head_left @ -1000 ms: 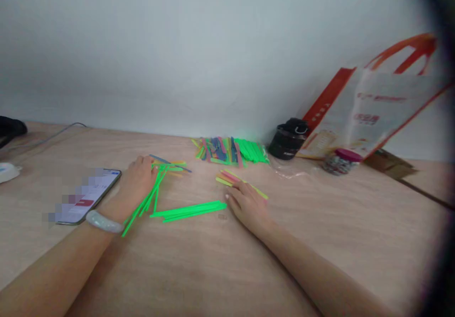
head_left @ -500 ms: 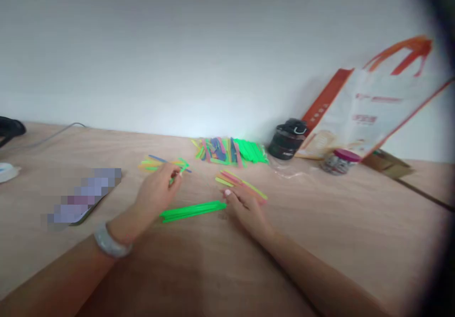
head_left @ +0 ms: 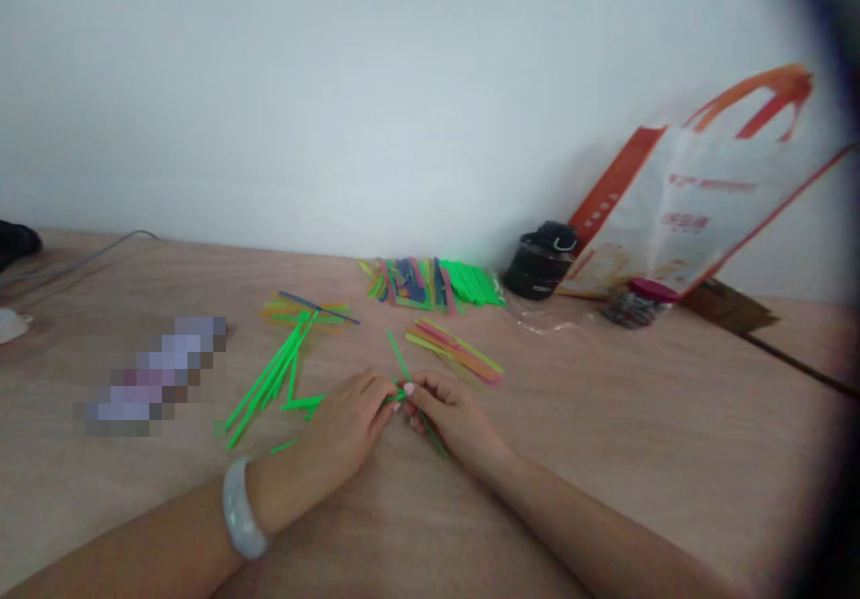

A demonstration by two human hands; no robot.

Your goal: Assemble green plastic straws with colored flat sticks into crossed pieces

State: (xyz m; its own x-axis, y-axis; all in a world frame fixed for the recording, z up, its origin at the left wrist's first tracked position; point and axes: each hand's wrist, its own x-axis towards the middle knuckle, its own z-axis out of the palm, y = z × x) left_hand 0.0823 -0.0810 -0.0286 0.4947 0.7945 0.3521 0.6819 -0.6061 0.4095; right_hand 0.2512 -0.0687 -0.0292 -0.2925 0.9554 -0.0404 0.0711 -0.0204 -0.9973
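Note:
My left hand (head_left: 349, 420) and my right hand (head_left: 447, 413) meet fingertip to fingertip on the wooden table (head_left: 605, 456). Both pinch green sticks (head_left: 401, 373); one thin green stick angles up and away between them. A fan of loose green sticks (head_left: 272, 373) lies just left of my left hand. A small bunch of yellow and pink sticks (head_left: 457, 350) lies beyond my right hand. A few mixed sticks with a blue one (head_left: 313, 308) lie farther back. A pale bangle (head_left: 238, 508) sits on my left wrist.
A big heap of coloured sticks (head_left: 434, 283) lies by the wall. Right of it stand a black jar (head_left: 541, 263), a pink-lidded jar (head_left: 635, 302) and an orange and white bag (head_left: 699, 214). A phone (head_left: 151, 375) lies at left; a cable (head_left: 81, 259) runs behind it.
My left hand came back from the far sticks to the middle and now meets my right hand on the green sticks. The neat green bundle has been taken up between the fingers.

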